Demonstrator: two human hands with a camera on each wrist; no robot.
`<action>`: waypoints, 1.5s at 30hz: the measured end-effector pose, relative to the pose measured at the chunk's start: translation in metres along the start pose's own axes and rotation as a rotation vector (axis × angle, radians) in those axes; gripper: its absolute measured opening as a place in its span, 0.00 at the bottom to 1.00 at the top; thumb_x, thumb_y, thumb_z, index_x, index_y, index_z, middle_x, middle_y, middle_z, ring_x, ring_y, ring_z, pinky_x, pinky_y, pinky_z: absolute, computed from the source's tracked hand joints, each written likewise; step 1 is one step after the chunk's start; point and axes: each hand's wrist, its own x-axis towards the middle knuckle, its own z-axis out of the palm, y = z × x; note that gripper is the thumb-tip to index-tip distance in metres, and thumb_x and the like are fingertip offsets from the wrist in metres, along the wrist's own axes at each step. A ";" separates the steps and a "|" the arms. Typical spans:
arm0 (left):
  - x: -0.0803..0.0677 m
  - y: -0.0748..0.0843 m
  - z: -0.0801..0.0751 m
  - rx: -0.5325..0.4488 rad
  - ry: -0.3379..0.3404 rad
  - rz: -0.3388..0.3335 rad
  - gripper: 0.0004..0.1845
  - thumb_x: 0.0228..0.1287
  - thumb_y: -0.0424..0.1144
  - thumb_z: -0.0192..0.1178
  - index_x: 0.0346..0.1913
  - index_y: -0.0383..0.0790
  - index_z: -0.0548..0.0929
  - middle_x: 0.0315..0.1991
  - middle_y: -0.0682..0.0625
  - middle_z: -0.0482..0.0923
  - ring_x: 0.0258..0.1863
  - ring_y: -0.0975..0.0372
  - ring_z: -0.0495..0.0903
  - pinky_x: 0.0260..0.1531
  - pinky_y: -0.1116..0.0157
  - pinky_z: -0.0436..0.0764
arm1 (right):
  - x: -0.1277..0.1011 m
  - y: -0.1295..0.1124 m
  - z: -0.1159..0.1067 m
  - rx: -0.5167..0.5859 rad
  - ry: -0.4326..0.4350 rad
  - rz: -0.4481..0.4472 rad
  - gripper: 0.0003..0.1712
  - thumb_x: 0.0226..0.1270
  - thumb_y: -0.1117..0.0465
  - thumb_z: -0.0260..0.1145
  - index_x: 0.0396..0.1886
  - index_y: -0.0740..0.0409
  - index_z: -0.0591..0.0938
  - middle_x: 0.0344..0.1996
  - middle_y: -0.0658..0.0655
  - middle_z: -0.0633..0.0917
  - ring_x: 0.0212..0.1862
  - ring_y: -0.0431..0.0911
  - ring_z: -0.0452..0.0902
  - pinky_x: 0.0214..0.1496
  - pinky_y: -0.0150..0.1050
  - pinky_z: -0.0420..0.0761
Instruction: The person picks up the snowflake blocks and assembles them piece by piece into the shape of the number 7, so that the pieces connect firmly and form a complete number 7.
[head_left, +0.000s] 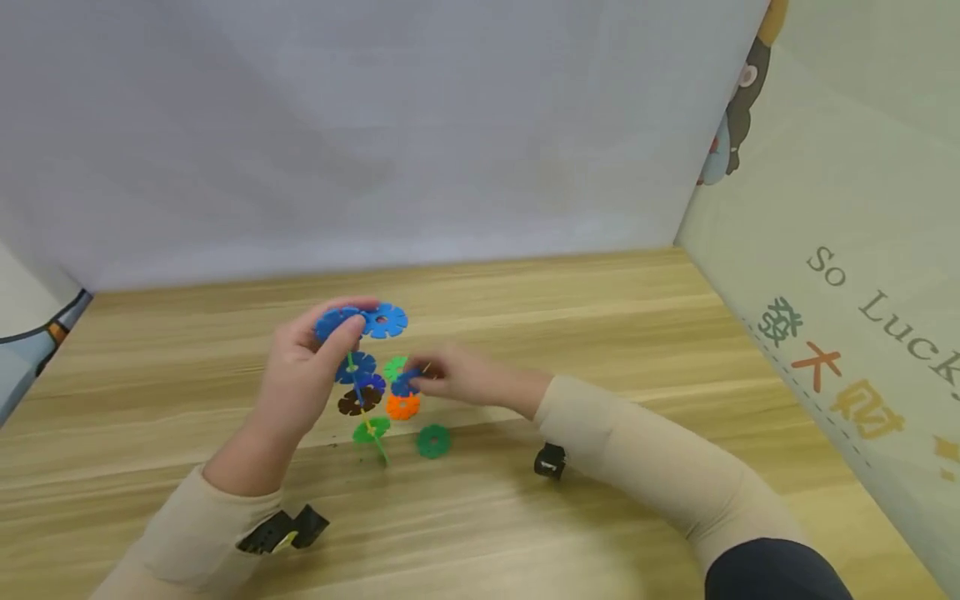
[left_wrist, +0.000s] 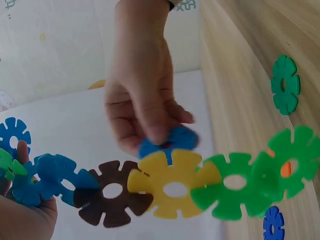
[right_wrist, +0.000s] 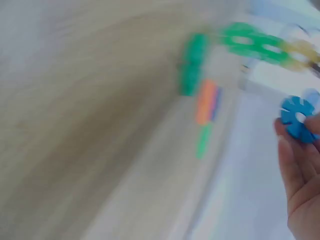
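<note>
My left hand (head_left: 288,387) grips the top of a chain of slotted plastic flower discs, holding it above the table. Along this chain sit blue discs (head_left: 386,327), a brown disc (left_wrist: 95,200), a yellow disc (left_wrist: 155,202) and green discs (left_wrist: 225,205), linked edge to edge. To the right, my right hand (head_left: 465,375) pinches a single blue disc (right_wrist: 290,112) between thumb and fingers. In the left wrist view this blue disc appears behind the yellow one; whether they touch I cannot tell.
On the wooden table (head_left: 480,533) lie a dark green disc (head_left: 424,446), an orange disc (head_left: 403,410), a light green disc (head_left: 393,365) and a dark blue disc (left_wrist: 273,217). A pale wall (head_left: 450,150) stands behind, with a printed panel (head_left: 862,208) on the right.
</note>
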 end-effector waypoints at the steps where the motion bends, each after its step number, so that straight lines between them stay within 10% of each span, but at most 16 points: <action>1: 0.000 0.001 0.002 0.013 -0.002 -0.019 0.12 0.70 0.36 0.52 0.49 0.35 0.81 0.23 0.52 0.71 0.16 0.62 0.59 0.13 0.67 0.59 | -0.006 -0.001 -0.007 0.102 0.086 0.006 0.06 0.65 0.69 0.60 0.40 0.65 0.80 0.35 0.58 0.84 0.37 0.46 0.80 0.40 0.28 0.78; 6: 0.001 0.010 0.011 0.024 -0.016 -0.054 0.13 0.69 0.39 0.54 0.48 0.35 0.81 0.36 0.52 0.80 0.25 0.62 0.71 0.25 0.71 0.71 | -0.034 -0.017 -0.038 0.386 0.372 0.007 0.08 0.66 0.69 0.60 0.42 0.69 0.79 0.36 0.60 0.83 0.40 0.47 0.80 0.44 0.35 0.79; 9: 0.000 0.014 0.016 0.007 -0.040 -0.042 0.14 0.71 0.39 0.51 0.47 0.33 0.82 0.43 0.52 0.81 0.39 0.60 0.73 0.38 0.69 0.73 | -0.047 -0.026 -0.050 0.500 0.408 0.002 0.08 0.67 0.70 0.58 0.44 0.70 0.76 0.37 0.62 0.83 0.39 0.49 0.81 0.43 0.39 0.80; 14: -0.001 0.022 0.027 -0.029 -0.075 -0.029 0.13 0.72 0.38 0.49 0.43 0.42 0.85 0.30 0.52 0.77 0.28 0.59 0.68 0.23 0.68 0.68 | -0.062 -0.034 -0.060 0.603 0.404 -0.022 0.08 0.67 0.71 0.57 0.44 0.70 0.73 0.36 0.65 0.84 0.38 0.57 0.82 0.43 0.44 0.80; 30: -0.011 0.026 0.038 -0.109 -0.045 -0.060 0.11 0.72 0.40 0.49 0.39 0.50 0.84 0.35 0.54 0.79 0.31 0.59 0.68 0.30 0.68 0.68 | -0.073 -0.041 -0.063 0.609 0.411 -0.121 0.09 0.68 0.72 0.55 0.45 0.72 0.74 0.34 0.66 0.84 0.36 0.48 0.83 0.41 0.46 0.80; 45: 0.045 0.012 -0.017 -0.152 -0.168 -0.049 0.12 0.71 0.39 0.50 0.37 0.53 0.84 0.34 0.54 0.80 0.32 0.59 0.69 0.31 0.69 0.71 | -0.011 -0.055 -0.066 0.529 0.487 -0.159 0.11 0.68 0.73 0.55 0.47 0.74 0.76 0.36 0.64 0.84 0.38 0.57 0.82 0.44 0.44 0.80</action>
